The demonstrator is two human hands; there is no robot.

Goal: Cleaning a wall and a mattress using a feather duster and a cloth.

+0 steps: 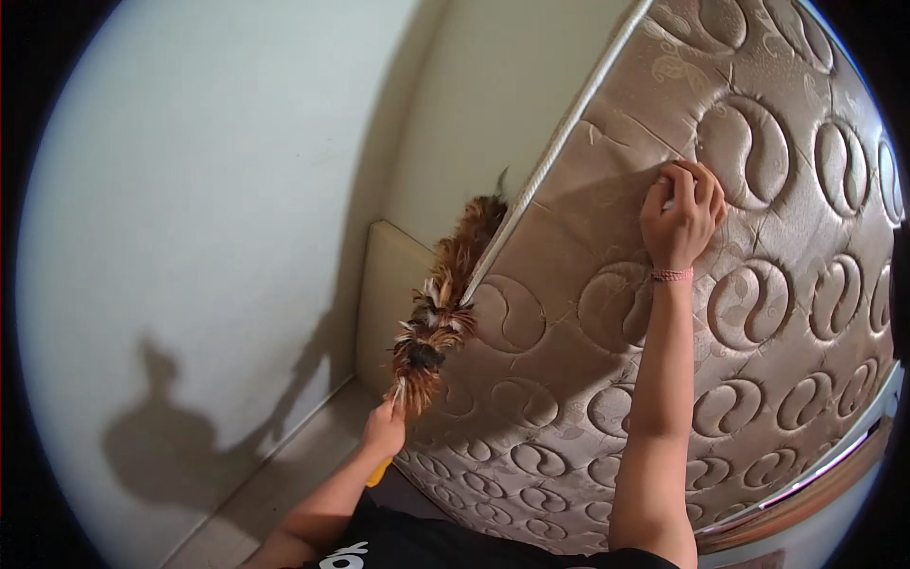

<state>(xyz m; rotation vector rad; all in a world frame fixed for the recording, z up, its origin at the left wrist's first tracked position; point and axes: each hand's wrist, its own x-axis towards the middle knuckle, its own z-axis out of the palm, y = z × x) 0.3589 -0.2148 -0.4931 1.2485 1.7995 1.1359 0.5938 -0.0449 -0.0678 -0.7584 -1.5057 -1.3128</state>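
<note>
My left hand (384,429) is closed around the handle of a brown feather duster (434,323), whose yellow handle end shows below the fist. The duster's feathers lie along the white-piped edge of a quilted mattress (746,306), and its far end reaches behind that edge. On the mattress surface rests my right hand (684,203), fingers curled, with a small bit of something whitish between thumb and fingers; what it is cannot be told. A pink bracelet (672,274) is around the right wrist.
A pale wall (213,178) stands on the left, with shadows on it. A cream panel (391,284) stands in the corner behind the duster. Floor (284,455) shows between wall and mattress. A wooden rail (803,512) runs past the mattress at lower right.
</note>
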